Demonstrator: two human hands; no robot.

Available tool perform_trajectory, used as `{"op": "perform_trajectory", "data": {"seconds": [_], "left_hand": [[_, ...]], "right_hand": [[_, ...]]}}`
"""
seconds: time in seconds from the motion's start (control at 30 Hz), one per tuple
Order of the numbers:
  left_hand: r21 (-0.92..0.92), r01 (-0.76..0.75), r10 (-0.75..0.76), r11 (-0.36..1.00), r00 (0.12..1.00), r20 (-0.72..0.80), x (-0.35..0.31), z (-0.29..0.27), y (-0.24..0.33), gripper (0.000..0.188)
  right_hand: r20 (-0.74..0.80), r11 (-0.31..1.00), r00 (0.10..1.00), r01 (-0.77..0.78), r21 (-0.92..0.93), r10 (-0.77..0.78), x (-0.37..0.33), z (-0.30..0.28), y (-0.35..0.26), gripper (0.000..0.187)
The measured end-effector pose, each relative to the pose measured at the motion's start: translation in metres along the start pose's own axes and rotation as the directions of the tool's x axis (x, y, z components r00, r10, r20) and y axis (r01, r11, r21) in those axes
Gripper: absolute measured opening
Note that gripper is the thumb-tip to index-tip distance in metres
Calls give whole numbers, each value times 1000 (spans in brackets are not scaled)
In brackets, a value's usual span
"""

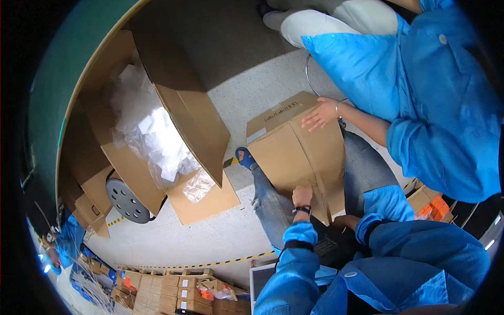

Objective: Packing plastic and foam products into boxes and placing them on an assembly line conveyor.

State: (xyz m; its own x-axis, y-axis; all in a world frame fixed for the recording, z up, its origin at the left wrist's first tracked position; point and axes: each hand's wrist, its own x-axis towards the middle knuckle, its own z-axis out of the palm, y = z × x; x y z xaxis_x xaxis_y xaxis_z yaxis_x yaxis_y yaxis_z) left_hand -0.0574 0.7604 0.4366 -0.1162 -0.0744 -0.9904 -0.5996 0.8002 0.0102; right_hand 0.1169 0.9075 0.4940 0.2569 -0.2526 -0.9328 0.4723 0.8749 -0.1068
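Note:
A closed cardboard box [286,157] stands between my knees, a seam running along its top. My left hand [302,196], with a dark band at the wrist, is closed in a fist at the near part of the box, left of the seam. What its fingers hold, if anything, is hidden. By the box's near edge, at the seam's end, is my right hand [345,222]; its fingers are mostly out of sight. A co-worker's hand [320,114] lies spread on the box's far right part.
A large open carton [197,110] with clear plastic bags [152,121] and white pieces stands to the left. Beside it are a round grey stool seat [127,200] and a cardboard sheet [194,210]. The co-worker's blue coat [420,94] is close on the right. Stacked boxes [168,291] stand at lower left.

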Motion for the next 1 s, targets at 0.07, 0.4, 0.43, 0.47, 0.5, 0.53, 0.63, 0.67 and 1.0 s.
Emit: {"op": "perform_trajectory", "data": {"seconds": [0.07,0.4,0.43,0.47,0.5,0.53,0.63,0.67,1.0], "left_hand": [[-6,-17,18,1000,992,122,-2,29,12,55],[332,-471,404,817,879,254,49,186,-98,34],[293,-496,449,817,867,216,45,192,-113,31],[305,-482,449,821,876,175,47,194,-122,31],[186,-313,298,931,949,106,13,219,-101,31],[46,-127,126,991,992,33,-13,233,-84,30],[226,-283,312,932,944,-105,4,250,-145,31],[226,-292,324,929,939,-118,-6,264,-152,31],[233,-422,415,876,906,78,-213,389,-199,31]], "right_hand": [[84,999,995,49,-8,-48,-25,10,14,49],[-716,921,697,307,239,-46,-164,59,-65,29],[-712,917,681,375,136,-172,-167,70,-73,28],[-694,895,653,444,27,-303,-171,80,-79,27],[-650,925,709,379,25,-273,-171,87,-56,27],[-669,924,696,381,36,-261,-169,98,-32,27],[-656,843,656,535,57,-372,-173,124,0,34],[-663,824,631,566,39,-402,-162,138,29,34],[-430,250,800,557,792,-419,-200,270,237,50]]}}
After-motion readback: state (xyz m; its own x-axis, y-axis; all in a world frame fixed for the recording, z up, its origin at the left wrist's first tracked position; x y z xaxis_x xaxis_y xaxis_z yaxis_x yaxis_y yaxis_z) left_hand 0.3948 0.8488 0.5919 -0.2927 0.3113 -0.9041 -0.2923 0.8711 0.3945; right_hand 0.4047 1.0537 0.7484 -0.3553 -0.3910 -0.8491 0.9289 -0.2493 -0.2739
